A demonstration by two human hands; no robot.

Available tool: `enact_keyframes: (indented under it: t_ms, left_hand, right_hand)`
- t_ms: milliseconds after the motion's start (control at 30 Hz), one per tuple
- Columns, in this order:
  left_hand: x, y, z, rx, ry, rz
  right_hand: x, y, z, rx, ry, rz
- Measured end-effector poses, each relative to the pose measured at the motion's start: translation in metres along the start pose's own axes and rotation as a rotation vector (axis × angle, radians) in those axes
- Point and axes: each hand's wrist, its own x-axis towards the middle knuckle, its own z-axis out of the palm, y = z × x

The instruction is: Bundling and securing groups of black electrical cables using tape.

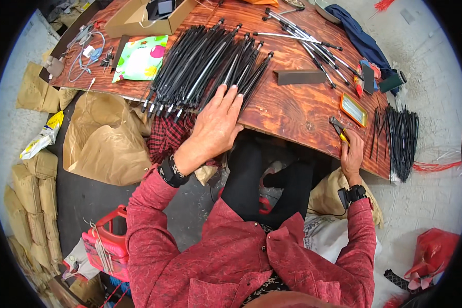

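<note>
A wide pile of slim black rod frames with silver shafts, like folded umbrella frames [190,66], lies across the table's near side. On its right end rests my left hand [215,123], palm down, fingers stretched out and touching the frames. At the table's front edge my right hand [352,154] is closed round the yellow handles of a pair of pliers [339,128]. The jaws point away from me, near an orange-rimmed tin [354,109]. How far the jaws are apart is too small to tell.
Silver rods [313,43] lie crossed at the back beside a dark angled strip [299,77]. A bundle of thin black ribs [403,138] sits at the right edge. Left are a green packet [141,57], a cardboard box [143,23] and cables. Brown paper [105,143] hangs below the left edge.
</note>
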Motion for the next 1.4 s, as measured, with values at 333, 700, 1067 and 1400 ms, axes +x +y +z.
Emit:
enact_keyframes:
  t_ms: [333, 700, 1067, 1400]
  left_hand:
    - [0.002, 0.008, 0.031, 0.176, 0.188, 0.008]
    - [0.005, 0.025, 0.043, 0.362, 0.160, 0.045]
    - [0.023, 0.031, 0.073, 0.007, 0.211, 0.233]
    - [0.019, 0.042, 0.070, -0.417, 0.178, 0.501]
  right_hand:
    - [-0.004, 0.021, 0.010, -0.034, -0.038, -0.040]
    - [-0.010, 0.031, 0.014, -0.078, -0.027, -0.064]
    - [-0.009, 0.035, 0.015, -0.088, 0.001, -0.087]
    - [-0.005, 0.023, 0.009, -0.103, -0.019, -0.059]
